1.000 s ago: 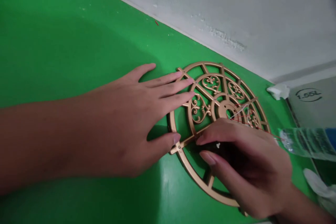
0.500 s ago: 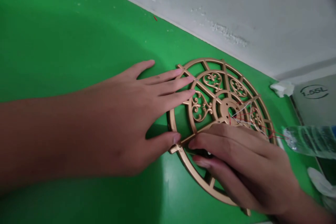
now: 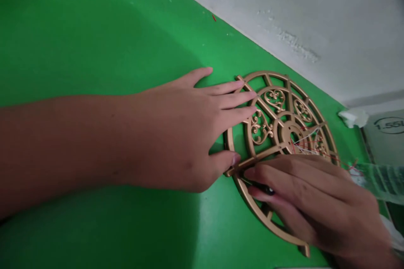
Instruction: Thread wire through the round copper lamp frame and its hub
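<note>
gold frame (image 3: 285,134) nr wall (image 3: 315,17) & bottle (image 3: 381,183)

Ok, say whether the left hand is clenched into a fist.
No, the left hand lies open, its fingers spread, over the edge of the round golden openwork frame.

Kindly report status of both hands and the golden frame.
Left hand spread, fingertips on golden frame. Right hand pinching dark object, partly hidden. Frame on green surface; red and white wires cross its centre.
</note>
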The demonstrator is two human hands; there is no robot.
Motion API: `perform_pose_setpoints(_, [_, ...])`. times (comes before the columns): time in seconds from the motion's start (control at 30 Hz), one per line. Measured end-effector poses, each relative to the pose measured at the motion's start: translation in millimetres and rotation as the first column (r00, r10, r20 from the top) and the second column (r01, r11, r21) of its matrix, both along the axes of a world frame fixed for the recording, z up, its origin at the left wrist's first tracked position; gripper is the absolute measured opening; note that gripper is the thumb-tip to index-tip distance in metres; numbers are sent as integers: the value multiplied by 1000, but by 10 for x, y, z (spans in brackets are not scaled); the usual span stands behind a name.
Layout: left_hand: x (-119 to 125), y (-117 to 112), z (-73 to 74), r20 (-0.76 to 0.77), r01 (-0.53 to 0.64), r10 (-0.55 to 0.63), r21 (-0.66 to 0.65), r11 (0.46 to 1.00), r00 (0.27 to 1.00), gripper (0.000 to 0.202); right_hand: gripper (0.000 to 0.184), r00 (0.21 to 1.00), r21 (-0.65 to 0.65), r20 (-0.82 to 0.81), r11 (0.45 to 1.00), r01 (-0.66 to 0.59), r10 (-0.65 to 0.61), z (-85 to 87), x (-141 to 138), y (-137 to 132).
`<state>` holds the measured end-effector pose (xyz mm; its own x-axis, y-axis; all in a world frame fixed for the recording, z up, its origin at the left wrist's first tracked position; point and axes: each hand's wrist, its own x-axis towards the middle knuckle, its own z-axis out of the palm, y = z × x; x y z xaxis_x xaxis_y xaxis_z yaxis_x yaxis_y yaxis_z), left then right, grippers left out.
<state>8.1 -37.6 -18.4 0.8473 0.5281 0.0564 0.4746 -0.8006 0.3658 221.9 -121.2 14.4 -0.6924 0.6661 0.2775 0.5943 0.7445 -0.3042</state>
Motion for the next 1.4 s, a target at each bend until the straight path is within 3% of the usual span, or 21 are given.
perform_pose_setpoints(0.3, [-4,-23,16,35,-18,21,-81,997,999,71,10,999,48,-32,999,5,-4,-26,-17,-10])
perform_pose_setpoints(0.6, [18,-39,26,33,-33,36,-68,997,999,71,9,1000,46,-11,999,-2,2,9,-7,-2])
perform_pose_setpoints(1.03, [39,-33,80,-98,-21,14,-71,997,995,71,13,999,1,-38,1000,-29,29,-24,-27,43])
perform_pose_setpoints(1.23, [26,-70,58,10,-58,58,-22,998,998,60,14,997,-16,-54,998,-64,63,-6,-36,68])
perform_pose_setpoints(1.4, [28,-74,46,-16,-34,33,-27,999,999,63,12,998,-31,-27,998,-60,60,21,-61,59])
